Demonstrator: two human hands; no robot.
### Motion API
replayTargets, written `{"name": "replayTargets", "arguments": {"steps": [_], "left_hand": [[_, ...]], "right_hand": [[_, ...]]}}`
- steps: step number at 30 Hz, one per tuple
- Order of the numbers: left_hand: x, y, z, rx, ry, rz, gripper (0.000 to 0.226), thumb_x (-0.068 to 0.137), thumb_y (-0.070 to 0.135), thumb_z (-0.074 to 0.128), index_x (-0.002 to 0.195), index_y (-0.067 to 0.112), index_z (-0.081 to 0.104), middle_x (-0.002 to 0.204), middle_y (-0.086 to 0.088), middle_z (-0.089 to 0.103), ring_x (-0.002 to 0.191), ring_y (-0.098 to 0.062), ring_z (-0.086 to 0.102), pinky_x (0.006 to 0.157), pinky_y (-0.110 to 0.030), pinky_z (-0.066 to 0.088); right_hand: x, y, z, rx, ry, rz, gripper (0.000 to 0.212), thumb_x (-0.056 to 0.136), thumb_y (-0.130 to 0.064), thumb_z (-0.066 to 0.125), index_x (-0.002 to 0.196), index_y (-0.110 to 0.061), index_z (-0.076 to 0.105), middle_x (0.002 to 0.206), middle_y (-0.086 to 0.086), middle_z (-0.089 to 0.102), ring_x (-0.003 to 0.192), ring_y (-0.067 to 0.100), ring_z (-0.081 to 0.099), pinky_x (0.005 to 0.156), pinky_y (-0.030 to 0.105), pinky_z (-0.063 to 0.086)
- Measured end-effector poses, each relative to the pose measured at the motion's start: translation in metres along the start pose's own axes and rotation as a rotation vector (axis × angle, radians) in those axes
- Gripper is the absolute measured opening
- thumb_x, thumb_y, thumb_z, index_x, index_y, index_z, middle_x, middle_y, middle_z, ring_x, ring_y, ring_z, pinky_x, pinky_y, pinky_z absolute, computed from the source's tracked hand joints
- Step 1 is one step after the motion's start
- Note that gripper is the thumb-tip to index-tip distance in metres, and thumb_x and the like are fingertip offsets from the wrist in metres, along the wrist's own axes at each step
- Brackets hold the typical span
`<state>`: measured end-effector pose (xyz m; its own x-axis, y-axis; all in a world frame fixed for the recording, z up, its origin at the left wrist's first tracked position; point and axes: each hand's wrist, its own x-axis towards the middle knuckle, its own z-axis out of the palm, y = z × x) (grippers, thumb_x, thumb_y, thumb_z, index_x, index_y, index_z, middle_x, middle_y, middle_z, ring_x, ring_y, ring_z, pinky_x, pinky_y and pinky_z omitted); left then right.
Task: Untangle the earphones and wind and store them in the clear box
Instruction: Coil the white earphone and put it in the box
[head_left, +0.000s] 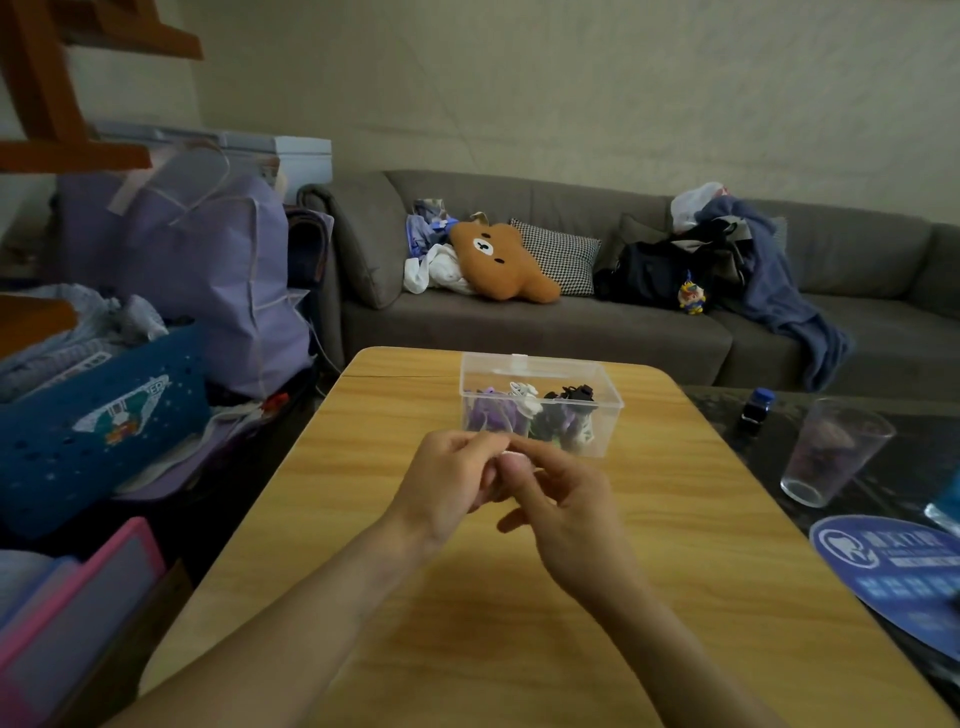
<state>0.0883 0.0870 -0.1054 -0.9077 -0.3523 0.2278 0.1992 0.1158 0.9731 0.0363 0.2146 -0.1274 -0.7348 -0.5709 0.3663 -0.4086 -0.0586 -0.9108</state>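
Presently both hands are raised together over the wooden table (519, 597), just in front of the clear box (535, 402). My left hand (452, 483) has its fingers curled in around something small and pale; my right hand (566, 499) meets it with forefinger and thumb pinched at the same spot. What sits between them is probably a white earphone (511, 456) or a wound coil of its cord, though only a sliver shows and I cannot confirm which. I judge the hands are held close and high so the cord stays short and controlled while it is wound.

The box stands open at the far middle of the table, within easy reach for the drop. Inside it lie purple, white and black earphones (524, 402), bundled side by side. A drinking glass (831, 452) stands well apart on the dark side table to my right.
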Motion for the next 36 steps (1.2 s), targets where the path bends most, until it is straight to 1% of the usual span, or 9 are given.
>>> {"name": "replayTargets", "arguments": {"steps": [9,13,16,19,23,25,29,31,36], "left_hand": [[0.007,-0.016,0.004,-0.222,0.458,0.077,0.036,0.073,0.007,0.048,0.038,0.014,0.045,0.039,0.002,0.041,0.038,-0.009,0.038,0.039,-0.018,0.030],[0.013,-0.027,0.010,-0.140,0.516,-0.052,0.030,0.081,0.008,0.051,0.052,0.003,0.052,0.051,-0.009,0.048,0.049,-0.016,0.045,0.047,-0.028,0.036],[0.021,-0.030,0.009,-0.076,0.479,-0.230,0.025,0.065,0.022,0.054,0.056,-0.002,0.054,0.057,-0.014,0.049,0.052,-0.022,0.046,0.050,-0.031,0.037],[0.024,-0.033,0.011,-0.096,0.334,-0.401,0.024,0.084,0.015,0.054,0.064,0.004,0.060,0.058,-0.012,0.052,0.052,-0.021,0.045,0.051,-0.030,0.034],[0.026,-0.029,0.016,-0.255,0.255,-0.309,0.025,0.095,0.015,0.058,0.111,-0.004,0.062,0.087,-0.016,0.069,0.066,-0.019,0.061,0.053,-0.029,0.041],[0.031,-0.025,0.020,-0.316,0.247,-0.272,0.027,0.095,0.014,0.054,0.115,-0.004,0.061,0.104,-0.016,0.072,0.078,-0.016,0.067,0.056,-0.027,0.045],[0.042,-0.047,0.021,0.296,0.463,-0.232,0.017,0.093,0.020,0.064,0.105,0.010,0.056,0.102,-0.006,0.064,0.085,-0.018,0.058,0.061,-0.024,0.040],[0.045,-0.062,0.021,0.570,0.408,-0.215,0.037,0.091,0.035,0.068,0.112,0.008,0.053,0.102,-0.005,0.059,0.086,-0.019,0.055,0.060,-0.023,0.040],[0.058,-0.078,0.033,0.962,0.293,-0.198,0.065,0.082,0.064,0.064,0.120,0.011,0.058,0.117,-0.006,0.061,0.116,-0.030,0.051,0.094,-0.038,0.045]], "right_hand": [[0.001,0.018,0.039,-0.361,0.163,-0.256,0.024,0.098,-0.029,0.058,0.119,-0.027,0.070,0.096,-0.016,0.061,0.087,0.008,0.062,0.072,0.033,0.056],[0.007,0.017,0.033,-0.416,0.166,-0.245,0.016,0.100,-0.025,0.056,0.109,-0.022,0.069,0.092,-0.010,0.061,0.084,0.006,0.057,0.070,0.016,0.045],[0.005,0.018,0.027,-0.454,0.074,-0.139,0.012,0.104,-0.030,0.048,0.101,-0.022,0.058,0.091,-0.008,0.055,0.080,0.006,0.053,0.066,0.015,0.041],[0.002,0.020,0.026,-0.414,0.035,0.038,0.016,0.107,-0.032,0.037,0.103,-0.021,0.047,0.094,-0.004,0.057,0.077,0.006,0.055,0.061,0.020,0.044],[0.023,0.022,0.008,-0.271,0.156,0.279,0.017,0.108,-0.026,0.035,0.105,-0.015,0.048,0.089,-0.002,0.060,0.074,0.008,0.056,0.049,0.012,0.037],[0.035,0.026,-0.007,-0.236,0.265,0.360,0.020,0.108,-0.023,0.035,0.102,-0.013,0.052,0.089,0.004,0.063,0.077,0.017,0.058,0.049,0.016,0.034],[0.045,0.044,-0.034,-0.144,0.405,0.555,0.023,0.105,-0.018,0.038,0.107,-0.006,0.057,0.094,0.012,0.067,0.078,0.023,0.061,0.057,0.030,0.042],[0.047,0.051,-0.043,-0.142,0.401,0.597,0.025,0.104,-0.017,0.040,0.112,-0.002,0.058,0.099,0.016,0.068,0.081,0.026,0.061,0.059,0.031,0.043],[0.041,0.052,-0.048,-0.383,0.200,0.548,0.018,0.103,-0.014,0.043,0.108,-0.005,0.057,0.107,0.017,0.067,0.095,0.033,0.064,0.068,0.032,0.048]]}}
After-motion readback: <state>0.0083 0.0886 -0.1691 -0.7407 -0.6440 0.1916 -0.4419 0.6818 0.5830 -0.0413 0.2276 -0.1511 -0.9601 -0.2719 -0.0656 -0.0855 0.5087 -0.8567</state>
